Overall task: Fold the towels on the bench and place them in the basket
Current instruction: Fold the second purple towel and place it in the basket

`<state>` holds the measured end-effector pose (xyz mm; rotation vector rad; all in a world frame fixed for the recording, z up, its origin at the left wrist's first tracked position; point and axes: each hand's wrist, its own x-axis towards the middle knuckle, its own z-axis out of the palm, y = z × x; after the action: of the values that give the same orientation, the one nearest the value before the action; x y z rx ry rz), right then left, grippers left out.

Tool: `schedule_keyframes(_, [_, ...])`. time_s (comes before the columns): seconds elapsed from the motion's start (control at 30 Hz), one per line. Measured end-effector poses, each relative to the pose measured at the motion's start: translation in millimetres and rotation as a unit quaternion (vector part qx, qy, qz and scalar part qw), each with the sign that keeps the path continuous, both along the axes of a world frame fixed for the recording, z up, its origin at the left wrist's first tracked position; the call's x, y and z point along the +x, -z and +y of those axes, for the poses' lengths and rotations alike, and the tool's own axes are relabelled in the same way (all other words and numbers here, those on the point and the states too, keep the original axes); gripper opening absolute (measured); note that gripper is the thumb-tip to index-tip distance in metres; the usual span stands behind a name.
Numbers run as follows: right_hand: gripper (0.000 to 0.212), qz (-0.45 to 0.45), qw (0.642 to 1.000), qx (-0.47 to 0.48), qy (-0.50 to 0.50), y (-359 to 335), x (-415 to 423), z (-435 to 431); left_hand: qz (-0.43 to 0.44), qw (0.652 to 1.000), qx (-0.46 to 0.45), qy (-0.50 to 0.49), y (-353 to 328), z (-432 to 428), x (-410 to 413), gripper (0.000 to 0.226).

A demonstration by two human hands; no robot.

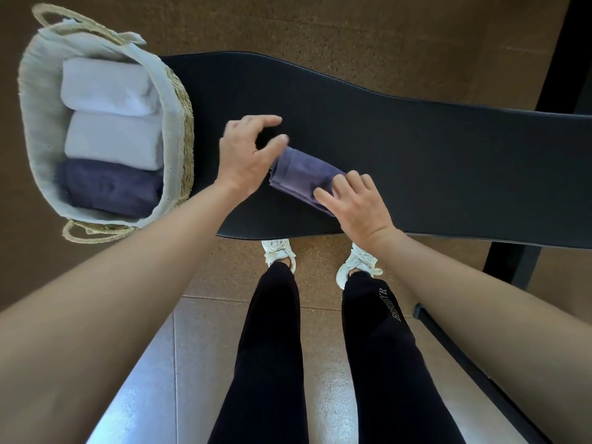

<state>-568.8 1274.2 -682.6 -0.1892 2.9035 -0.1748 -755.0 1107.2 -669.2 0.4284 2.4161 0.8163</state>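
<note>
Right hand (355, 203) is down flat on the towel (301, 174), fingers spread and relaxed, pinning the near end so the folded bundle doesn't spring open. Left hand (246, 155) is hooked over the far end, fingers curled with the thumb touching the cloth's edge. Whether it actually has a pinch of fabric, I cannot tell; there's a dark gap inside the curl.

The purple towel lies narrow and compact between the two sets of fingertips, on the bench (416, 161). That looks like a fold finished or nearly so, with the hands at both ends ready to lift it as one piece.

Just beyond the left knuckles sits the basket (184, 123), on the bench's end, kept near for a short carry. Inside it are two white towels (109, 113) and a dark towel (109, 187), side by side, with little room showing.

The bench is black, padded and matte, with good grip under cloth. Beneath the wrists are white shoes (278, 251), a brown speckled floor (320, 27), glossy tiles (192, 347) nearer, and a black frame (512, 264) off to the right.
</note>
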Motion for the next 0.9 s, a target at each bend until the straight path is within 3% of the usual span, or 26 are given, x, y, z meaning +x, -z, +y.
schedule_keyframes(0.13, [0.045, -0.065, 0.994, -0.082, 0.015, -1.1, 8.6, 0.7, -0.057, 0.98, -0.096, 0.162, 5.5, 8.9, 6.1, 0.066])
schedule_keyframes(0.27, [0.021, -0.054, 0.965, -0.218, 0.135, -6.6, 1.4, 3.2, -0.096, 0.973, -0.108, 0.18, 13.3, -7.4, 10.7, 0.069])
schedule_keyframes(0.33, [0.032, -0.098, 0.938, -0.252, 0.219, -12.0, -5.7, 6.1, -0.09, 0.963, -0.14, 0.21, 12.5, -12.7, 14.9, 0.073])
schedule_keyframes(0.43, [0.055, -0.174, 0.915, -0.227, 0.283, -12.7, -14.7, 9.0, -0.066, 0.947, -0.174, 0.261, 9.1, -14.8, 23.7, 0.091])
schedule_keyframes(0.53, [0.051, -0.201, 0.927, -0.177, 0.264, -11.3, -21.6, 6.7, -0.014, 0.939, -0.179, 0.292, 7.3, -12.6, 37.8, 0.105])
schedule_keyframes(0.63, [0.047, -0.201, 0.944, -0.126, 0.23, -12.1, -26.5, 6.3, 0.053, 0.938, -0.169, 0.298, 5.3, -7.0, 51.4, 0.081])
schedule_keyframes(0.7, [0.044, -0.205, 0.955, -0.089, 0.196, -15.2, -31.2, 5.3, 0.049, 0.953, -0.155, 0.256, 4.0, -7.6, 53.4, 0.06])
schedule_keyframes(0.8, [0.036, -0.229, 0.948, -0.112, 0.189, -21.9, -39.0, 1.4, -0.08, 0.977, -0.089, 0.175, -3.6, -21.2, 51.3, 0.051])
schedule_keyframes(0.9, [0.033, -0.284, 0.89, -0.256, 0.248, -37.9, -52.1, -8.4, -0.172, 0.979, -0.025, 0.108, -24.9, -47.1, 37.6, 0.052])
